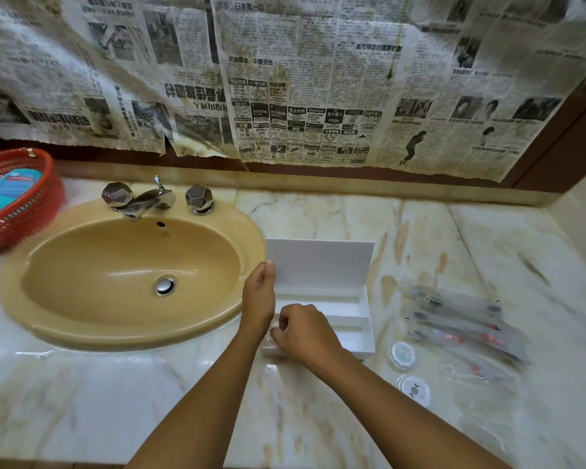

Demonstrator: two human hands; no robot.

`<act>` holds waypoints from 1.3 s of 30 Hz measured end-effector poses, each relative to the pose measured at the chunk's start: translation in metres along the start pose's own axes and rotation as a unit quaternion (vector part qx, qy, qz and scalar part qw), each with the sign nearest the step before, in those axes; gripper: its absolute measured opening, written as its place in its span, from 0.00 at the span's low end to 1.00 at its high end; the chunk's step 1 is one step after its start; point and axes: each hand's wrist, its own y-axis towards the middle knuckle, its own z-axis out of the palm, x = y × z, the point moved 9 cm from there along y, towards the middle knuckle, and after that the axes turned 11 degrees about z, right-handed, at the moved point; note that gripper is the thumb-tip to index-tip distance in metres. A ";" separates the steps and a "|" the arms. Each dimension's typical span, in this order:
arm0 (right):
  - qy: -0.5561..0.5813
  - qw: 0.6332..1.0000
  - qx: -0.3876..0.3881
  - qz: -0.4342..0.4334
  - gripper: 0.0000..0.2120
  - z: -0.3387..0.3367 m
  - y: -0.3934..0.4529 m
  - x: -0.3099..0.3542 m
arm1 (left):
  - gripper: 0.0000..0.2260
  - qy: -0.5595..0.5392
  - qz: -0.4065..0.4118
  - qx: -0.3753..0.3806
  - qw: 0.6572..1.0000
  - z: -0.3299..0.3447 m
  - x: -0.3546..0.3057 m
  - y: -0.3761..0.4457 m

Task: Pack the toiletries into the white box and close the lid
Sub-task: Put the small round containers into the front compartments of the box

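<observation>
A white box (359, 319) with inner compartments stands on the marble counter just right of the sink, its lid (322, 265) standing upright at the back. My left hand (259, 296) holds the lid's left edge, thumb against it. My right hand (303, 331) is curled over the box's front left corner and pinches a small clear packet (271, 336); most of the packet is hidden. To the right of the box lie several wrapped toothbrush packs (460, 319) and two small round wrapped items (402, 354) (415, 390).
A beige oval sink (82, 319) with a chrome tap (142, 201) fills the left. A red plastic basket (31, 211) holding a packet stands at the far left. Newspaper covers the wall behind. The marble counter (318, 418) runs to the front edge.
</observation>
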 end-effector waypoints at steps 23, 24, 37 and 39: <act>-0.086 0.974 -0.066 0.197 0.14 -0.060 -0.021 -0.173 | 0.17 -0.005 0.005 -0.011 1.000 -0.001 0.010 0.004; -0.093 0.974 -0.066 0.196 0.15 -0.059 -0.021 -0.174 | 0.17 -0.006 0.005 -0.010 1.000 -0.001 0.011 0.004; -0.062 0.974 -0.102 0.191 0.13 -0.070 -0.020 -0.163 | 0.22 -0.013 0.014 -0.010 1.000 -0.002 0.009 0.004; -0.041 0.976 -0.132 0.170 0.12 -0.082 -0.021 -0.148 | 0.22 -0.013 0.014 -0.006 1.000 0.000 0.008 0.003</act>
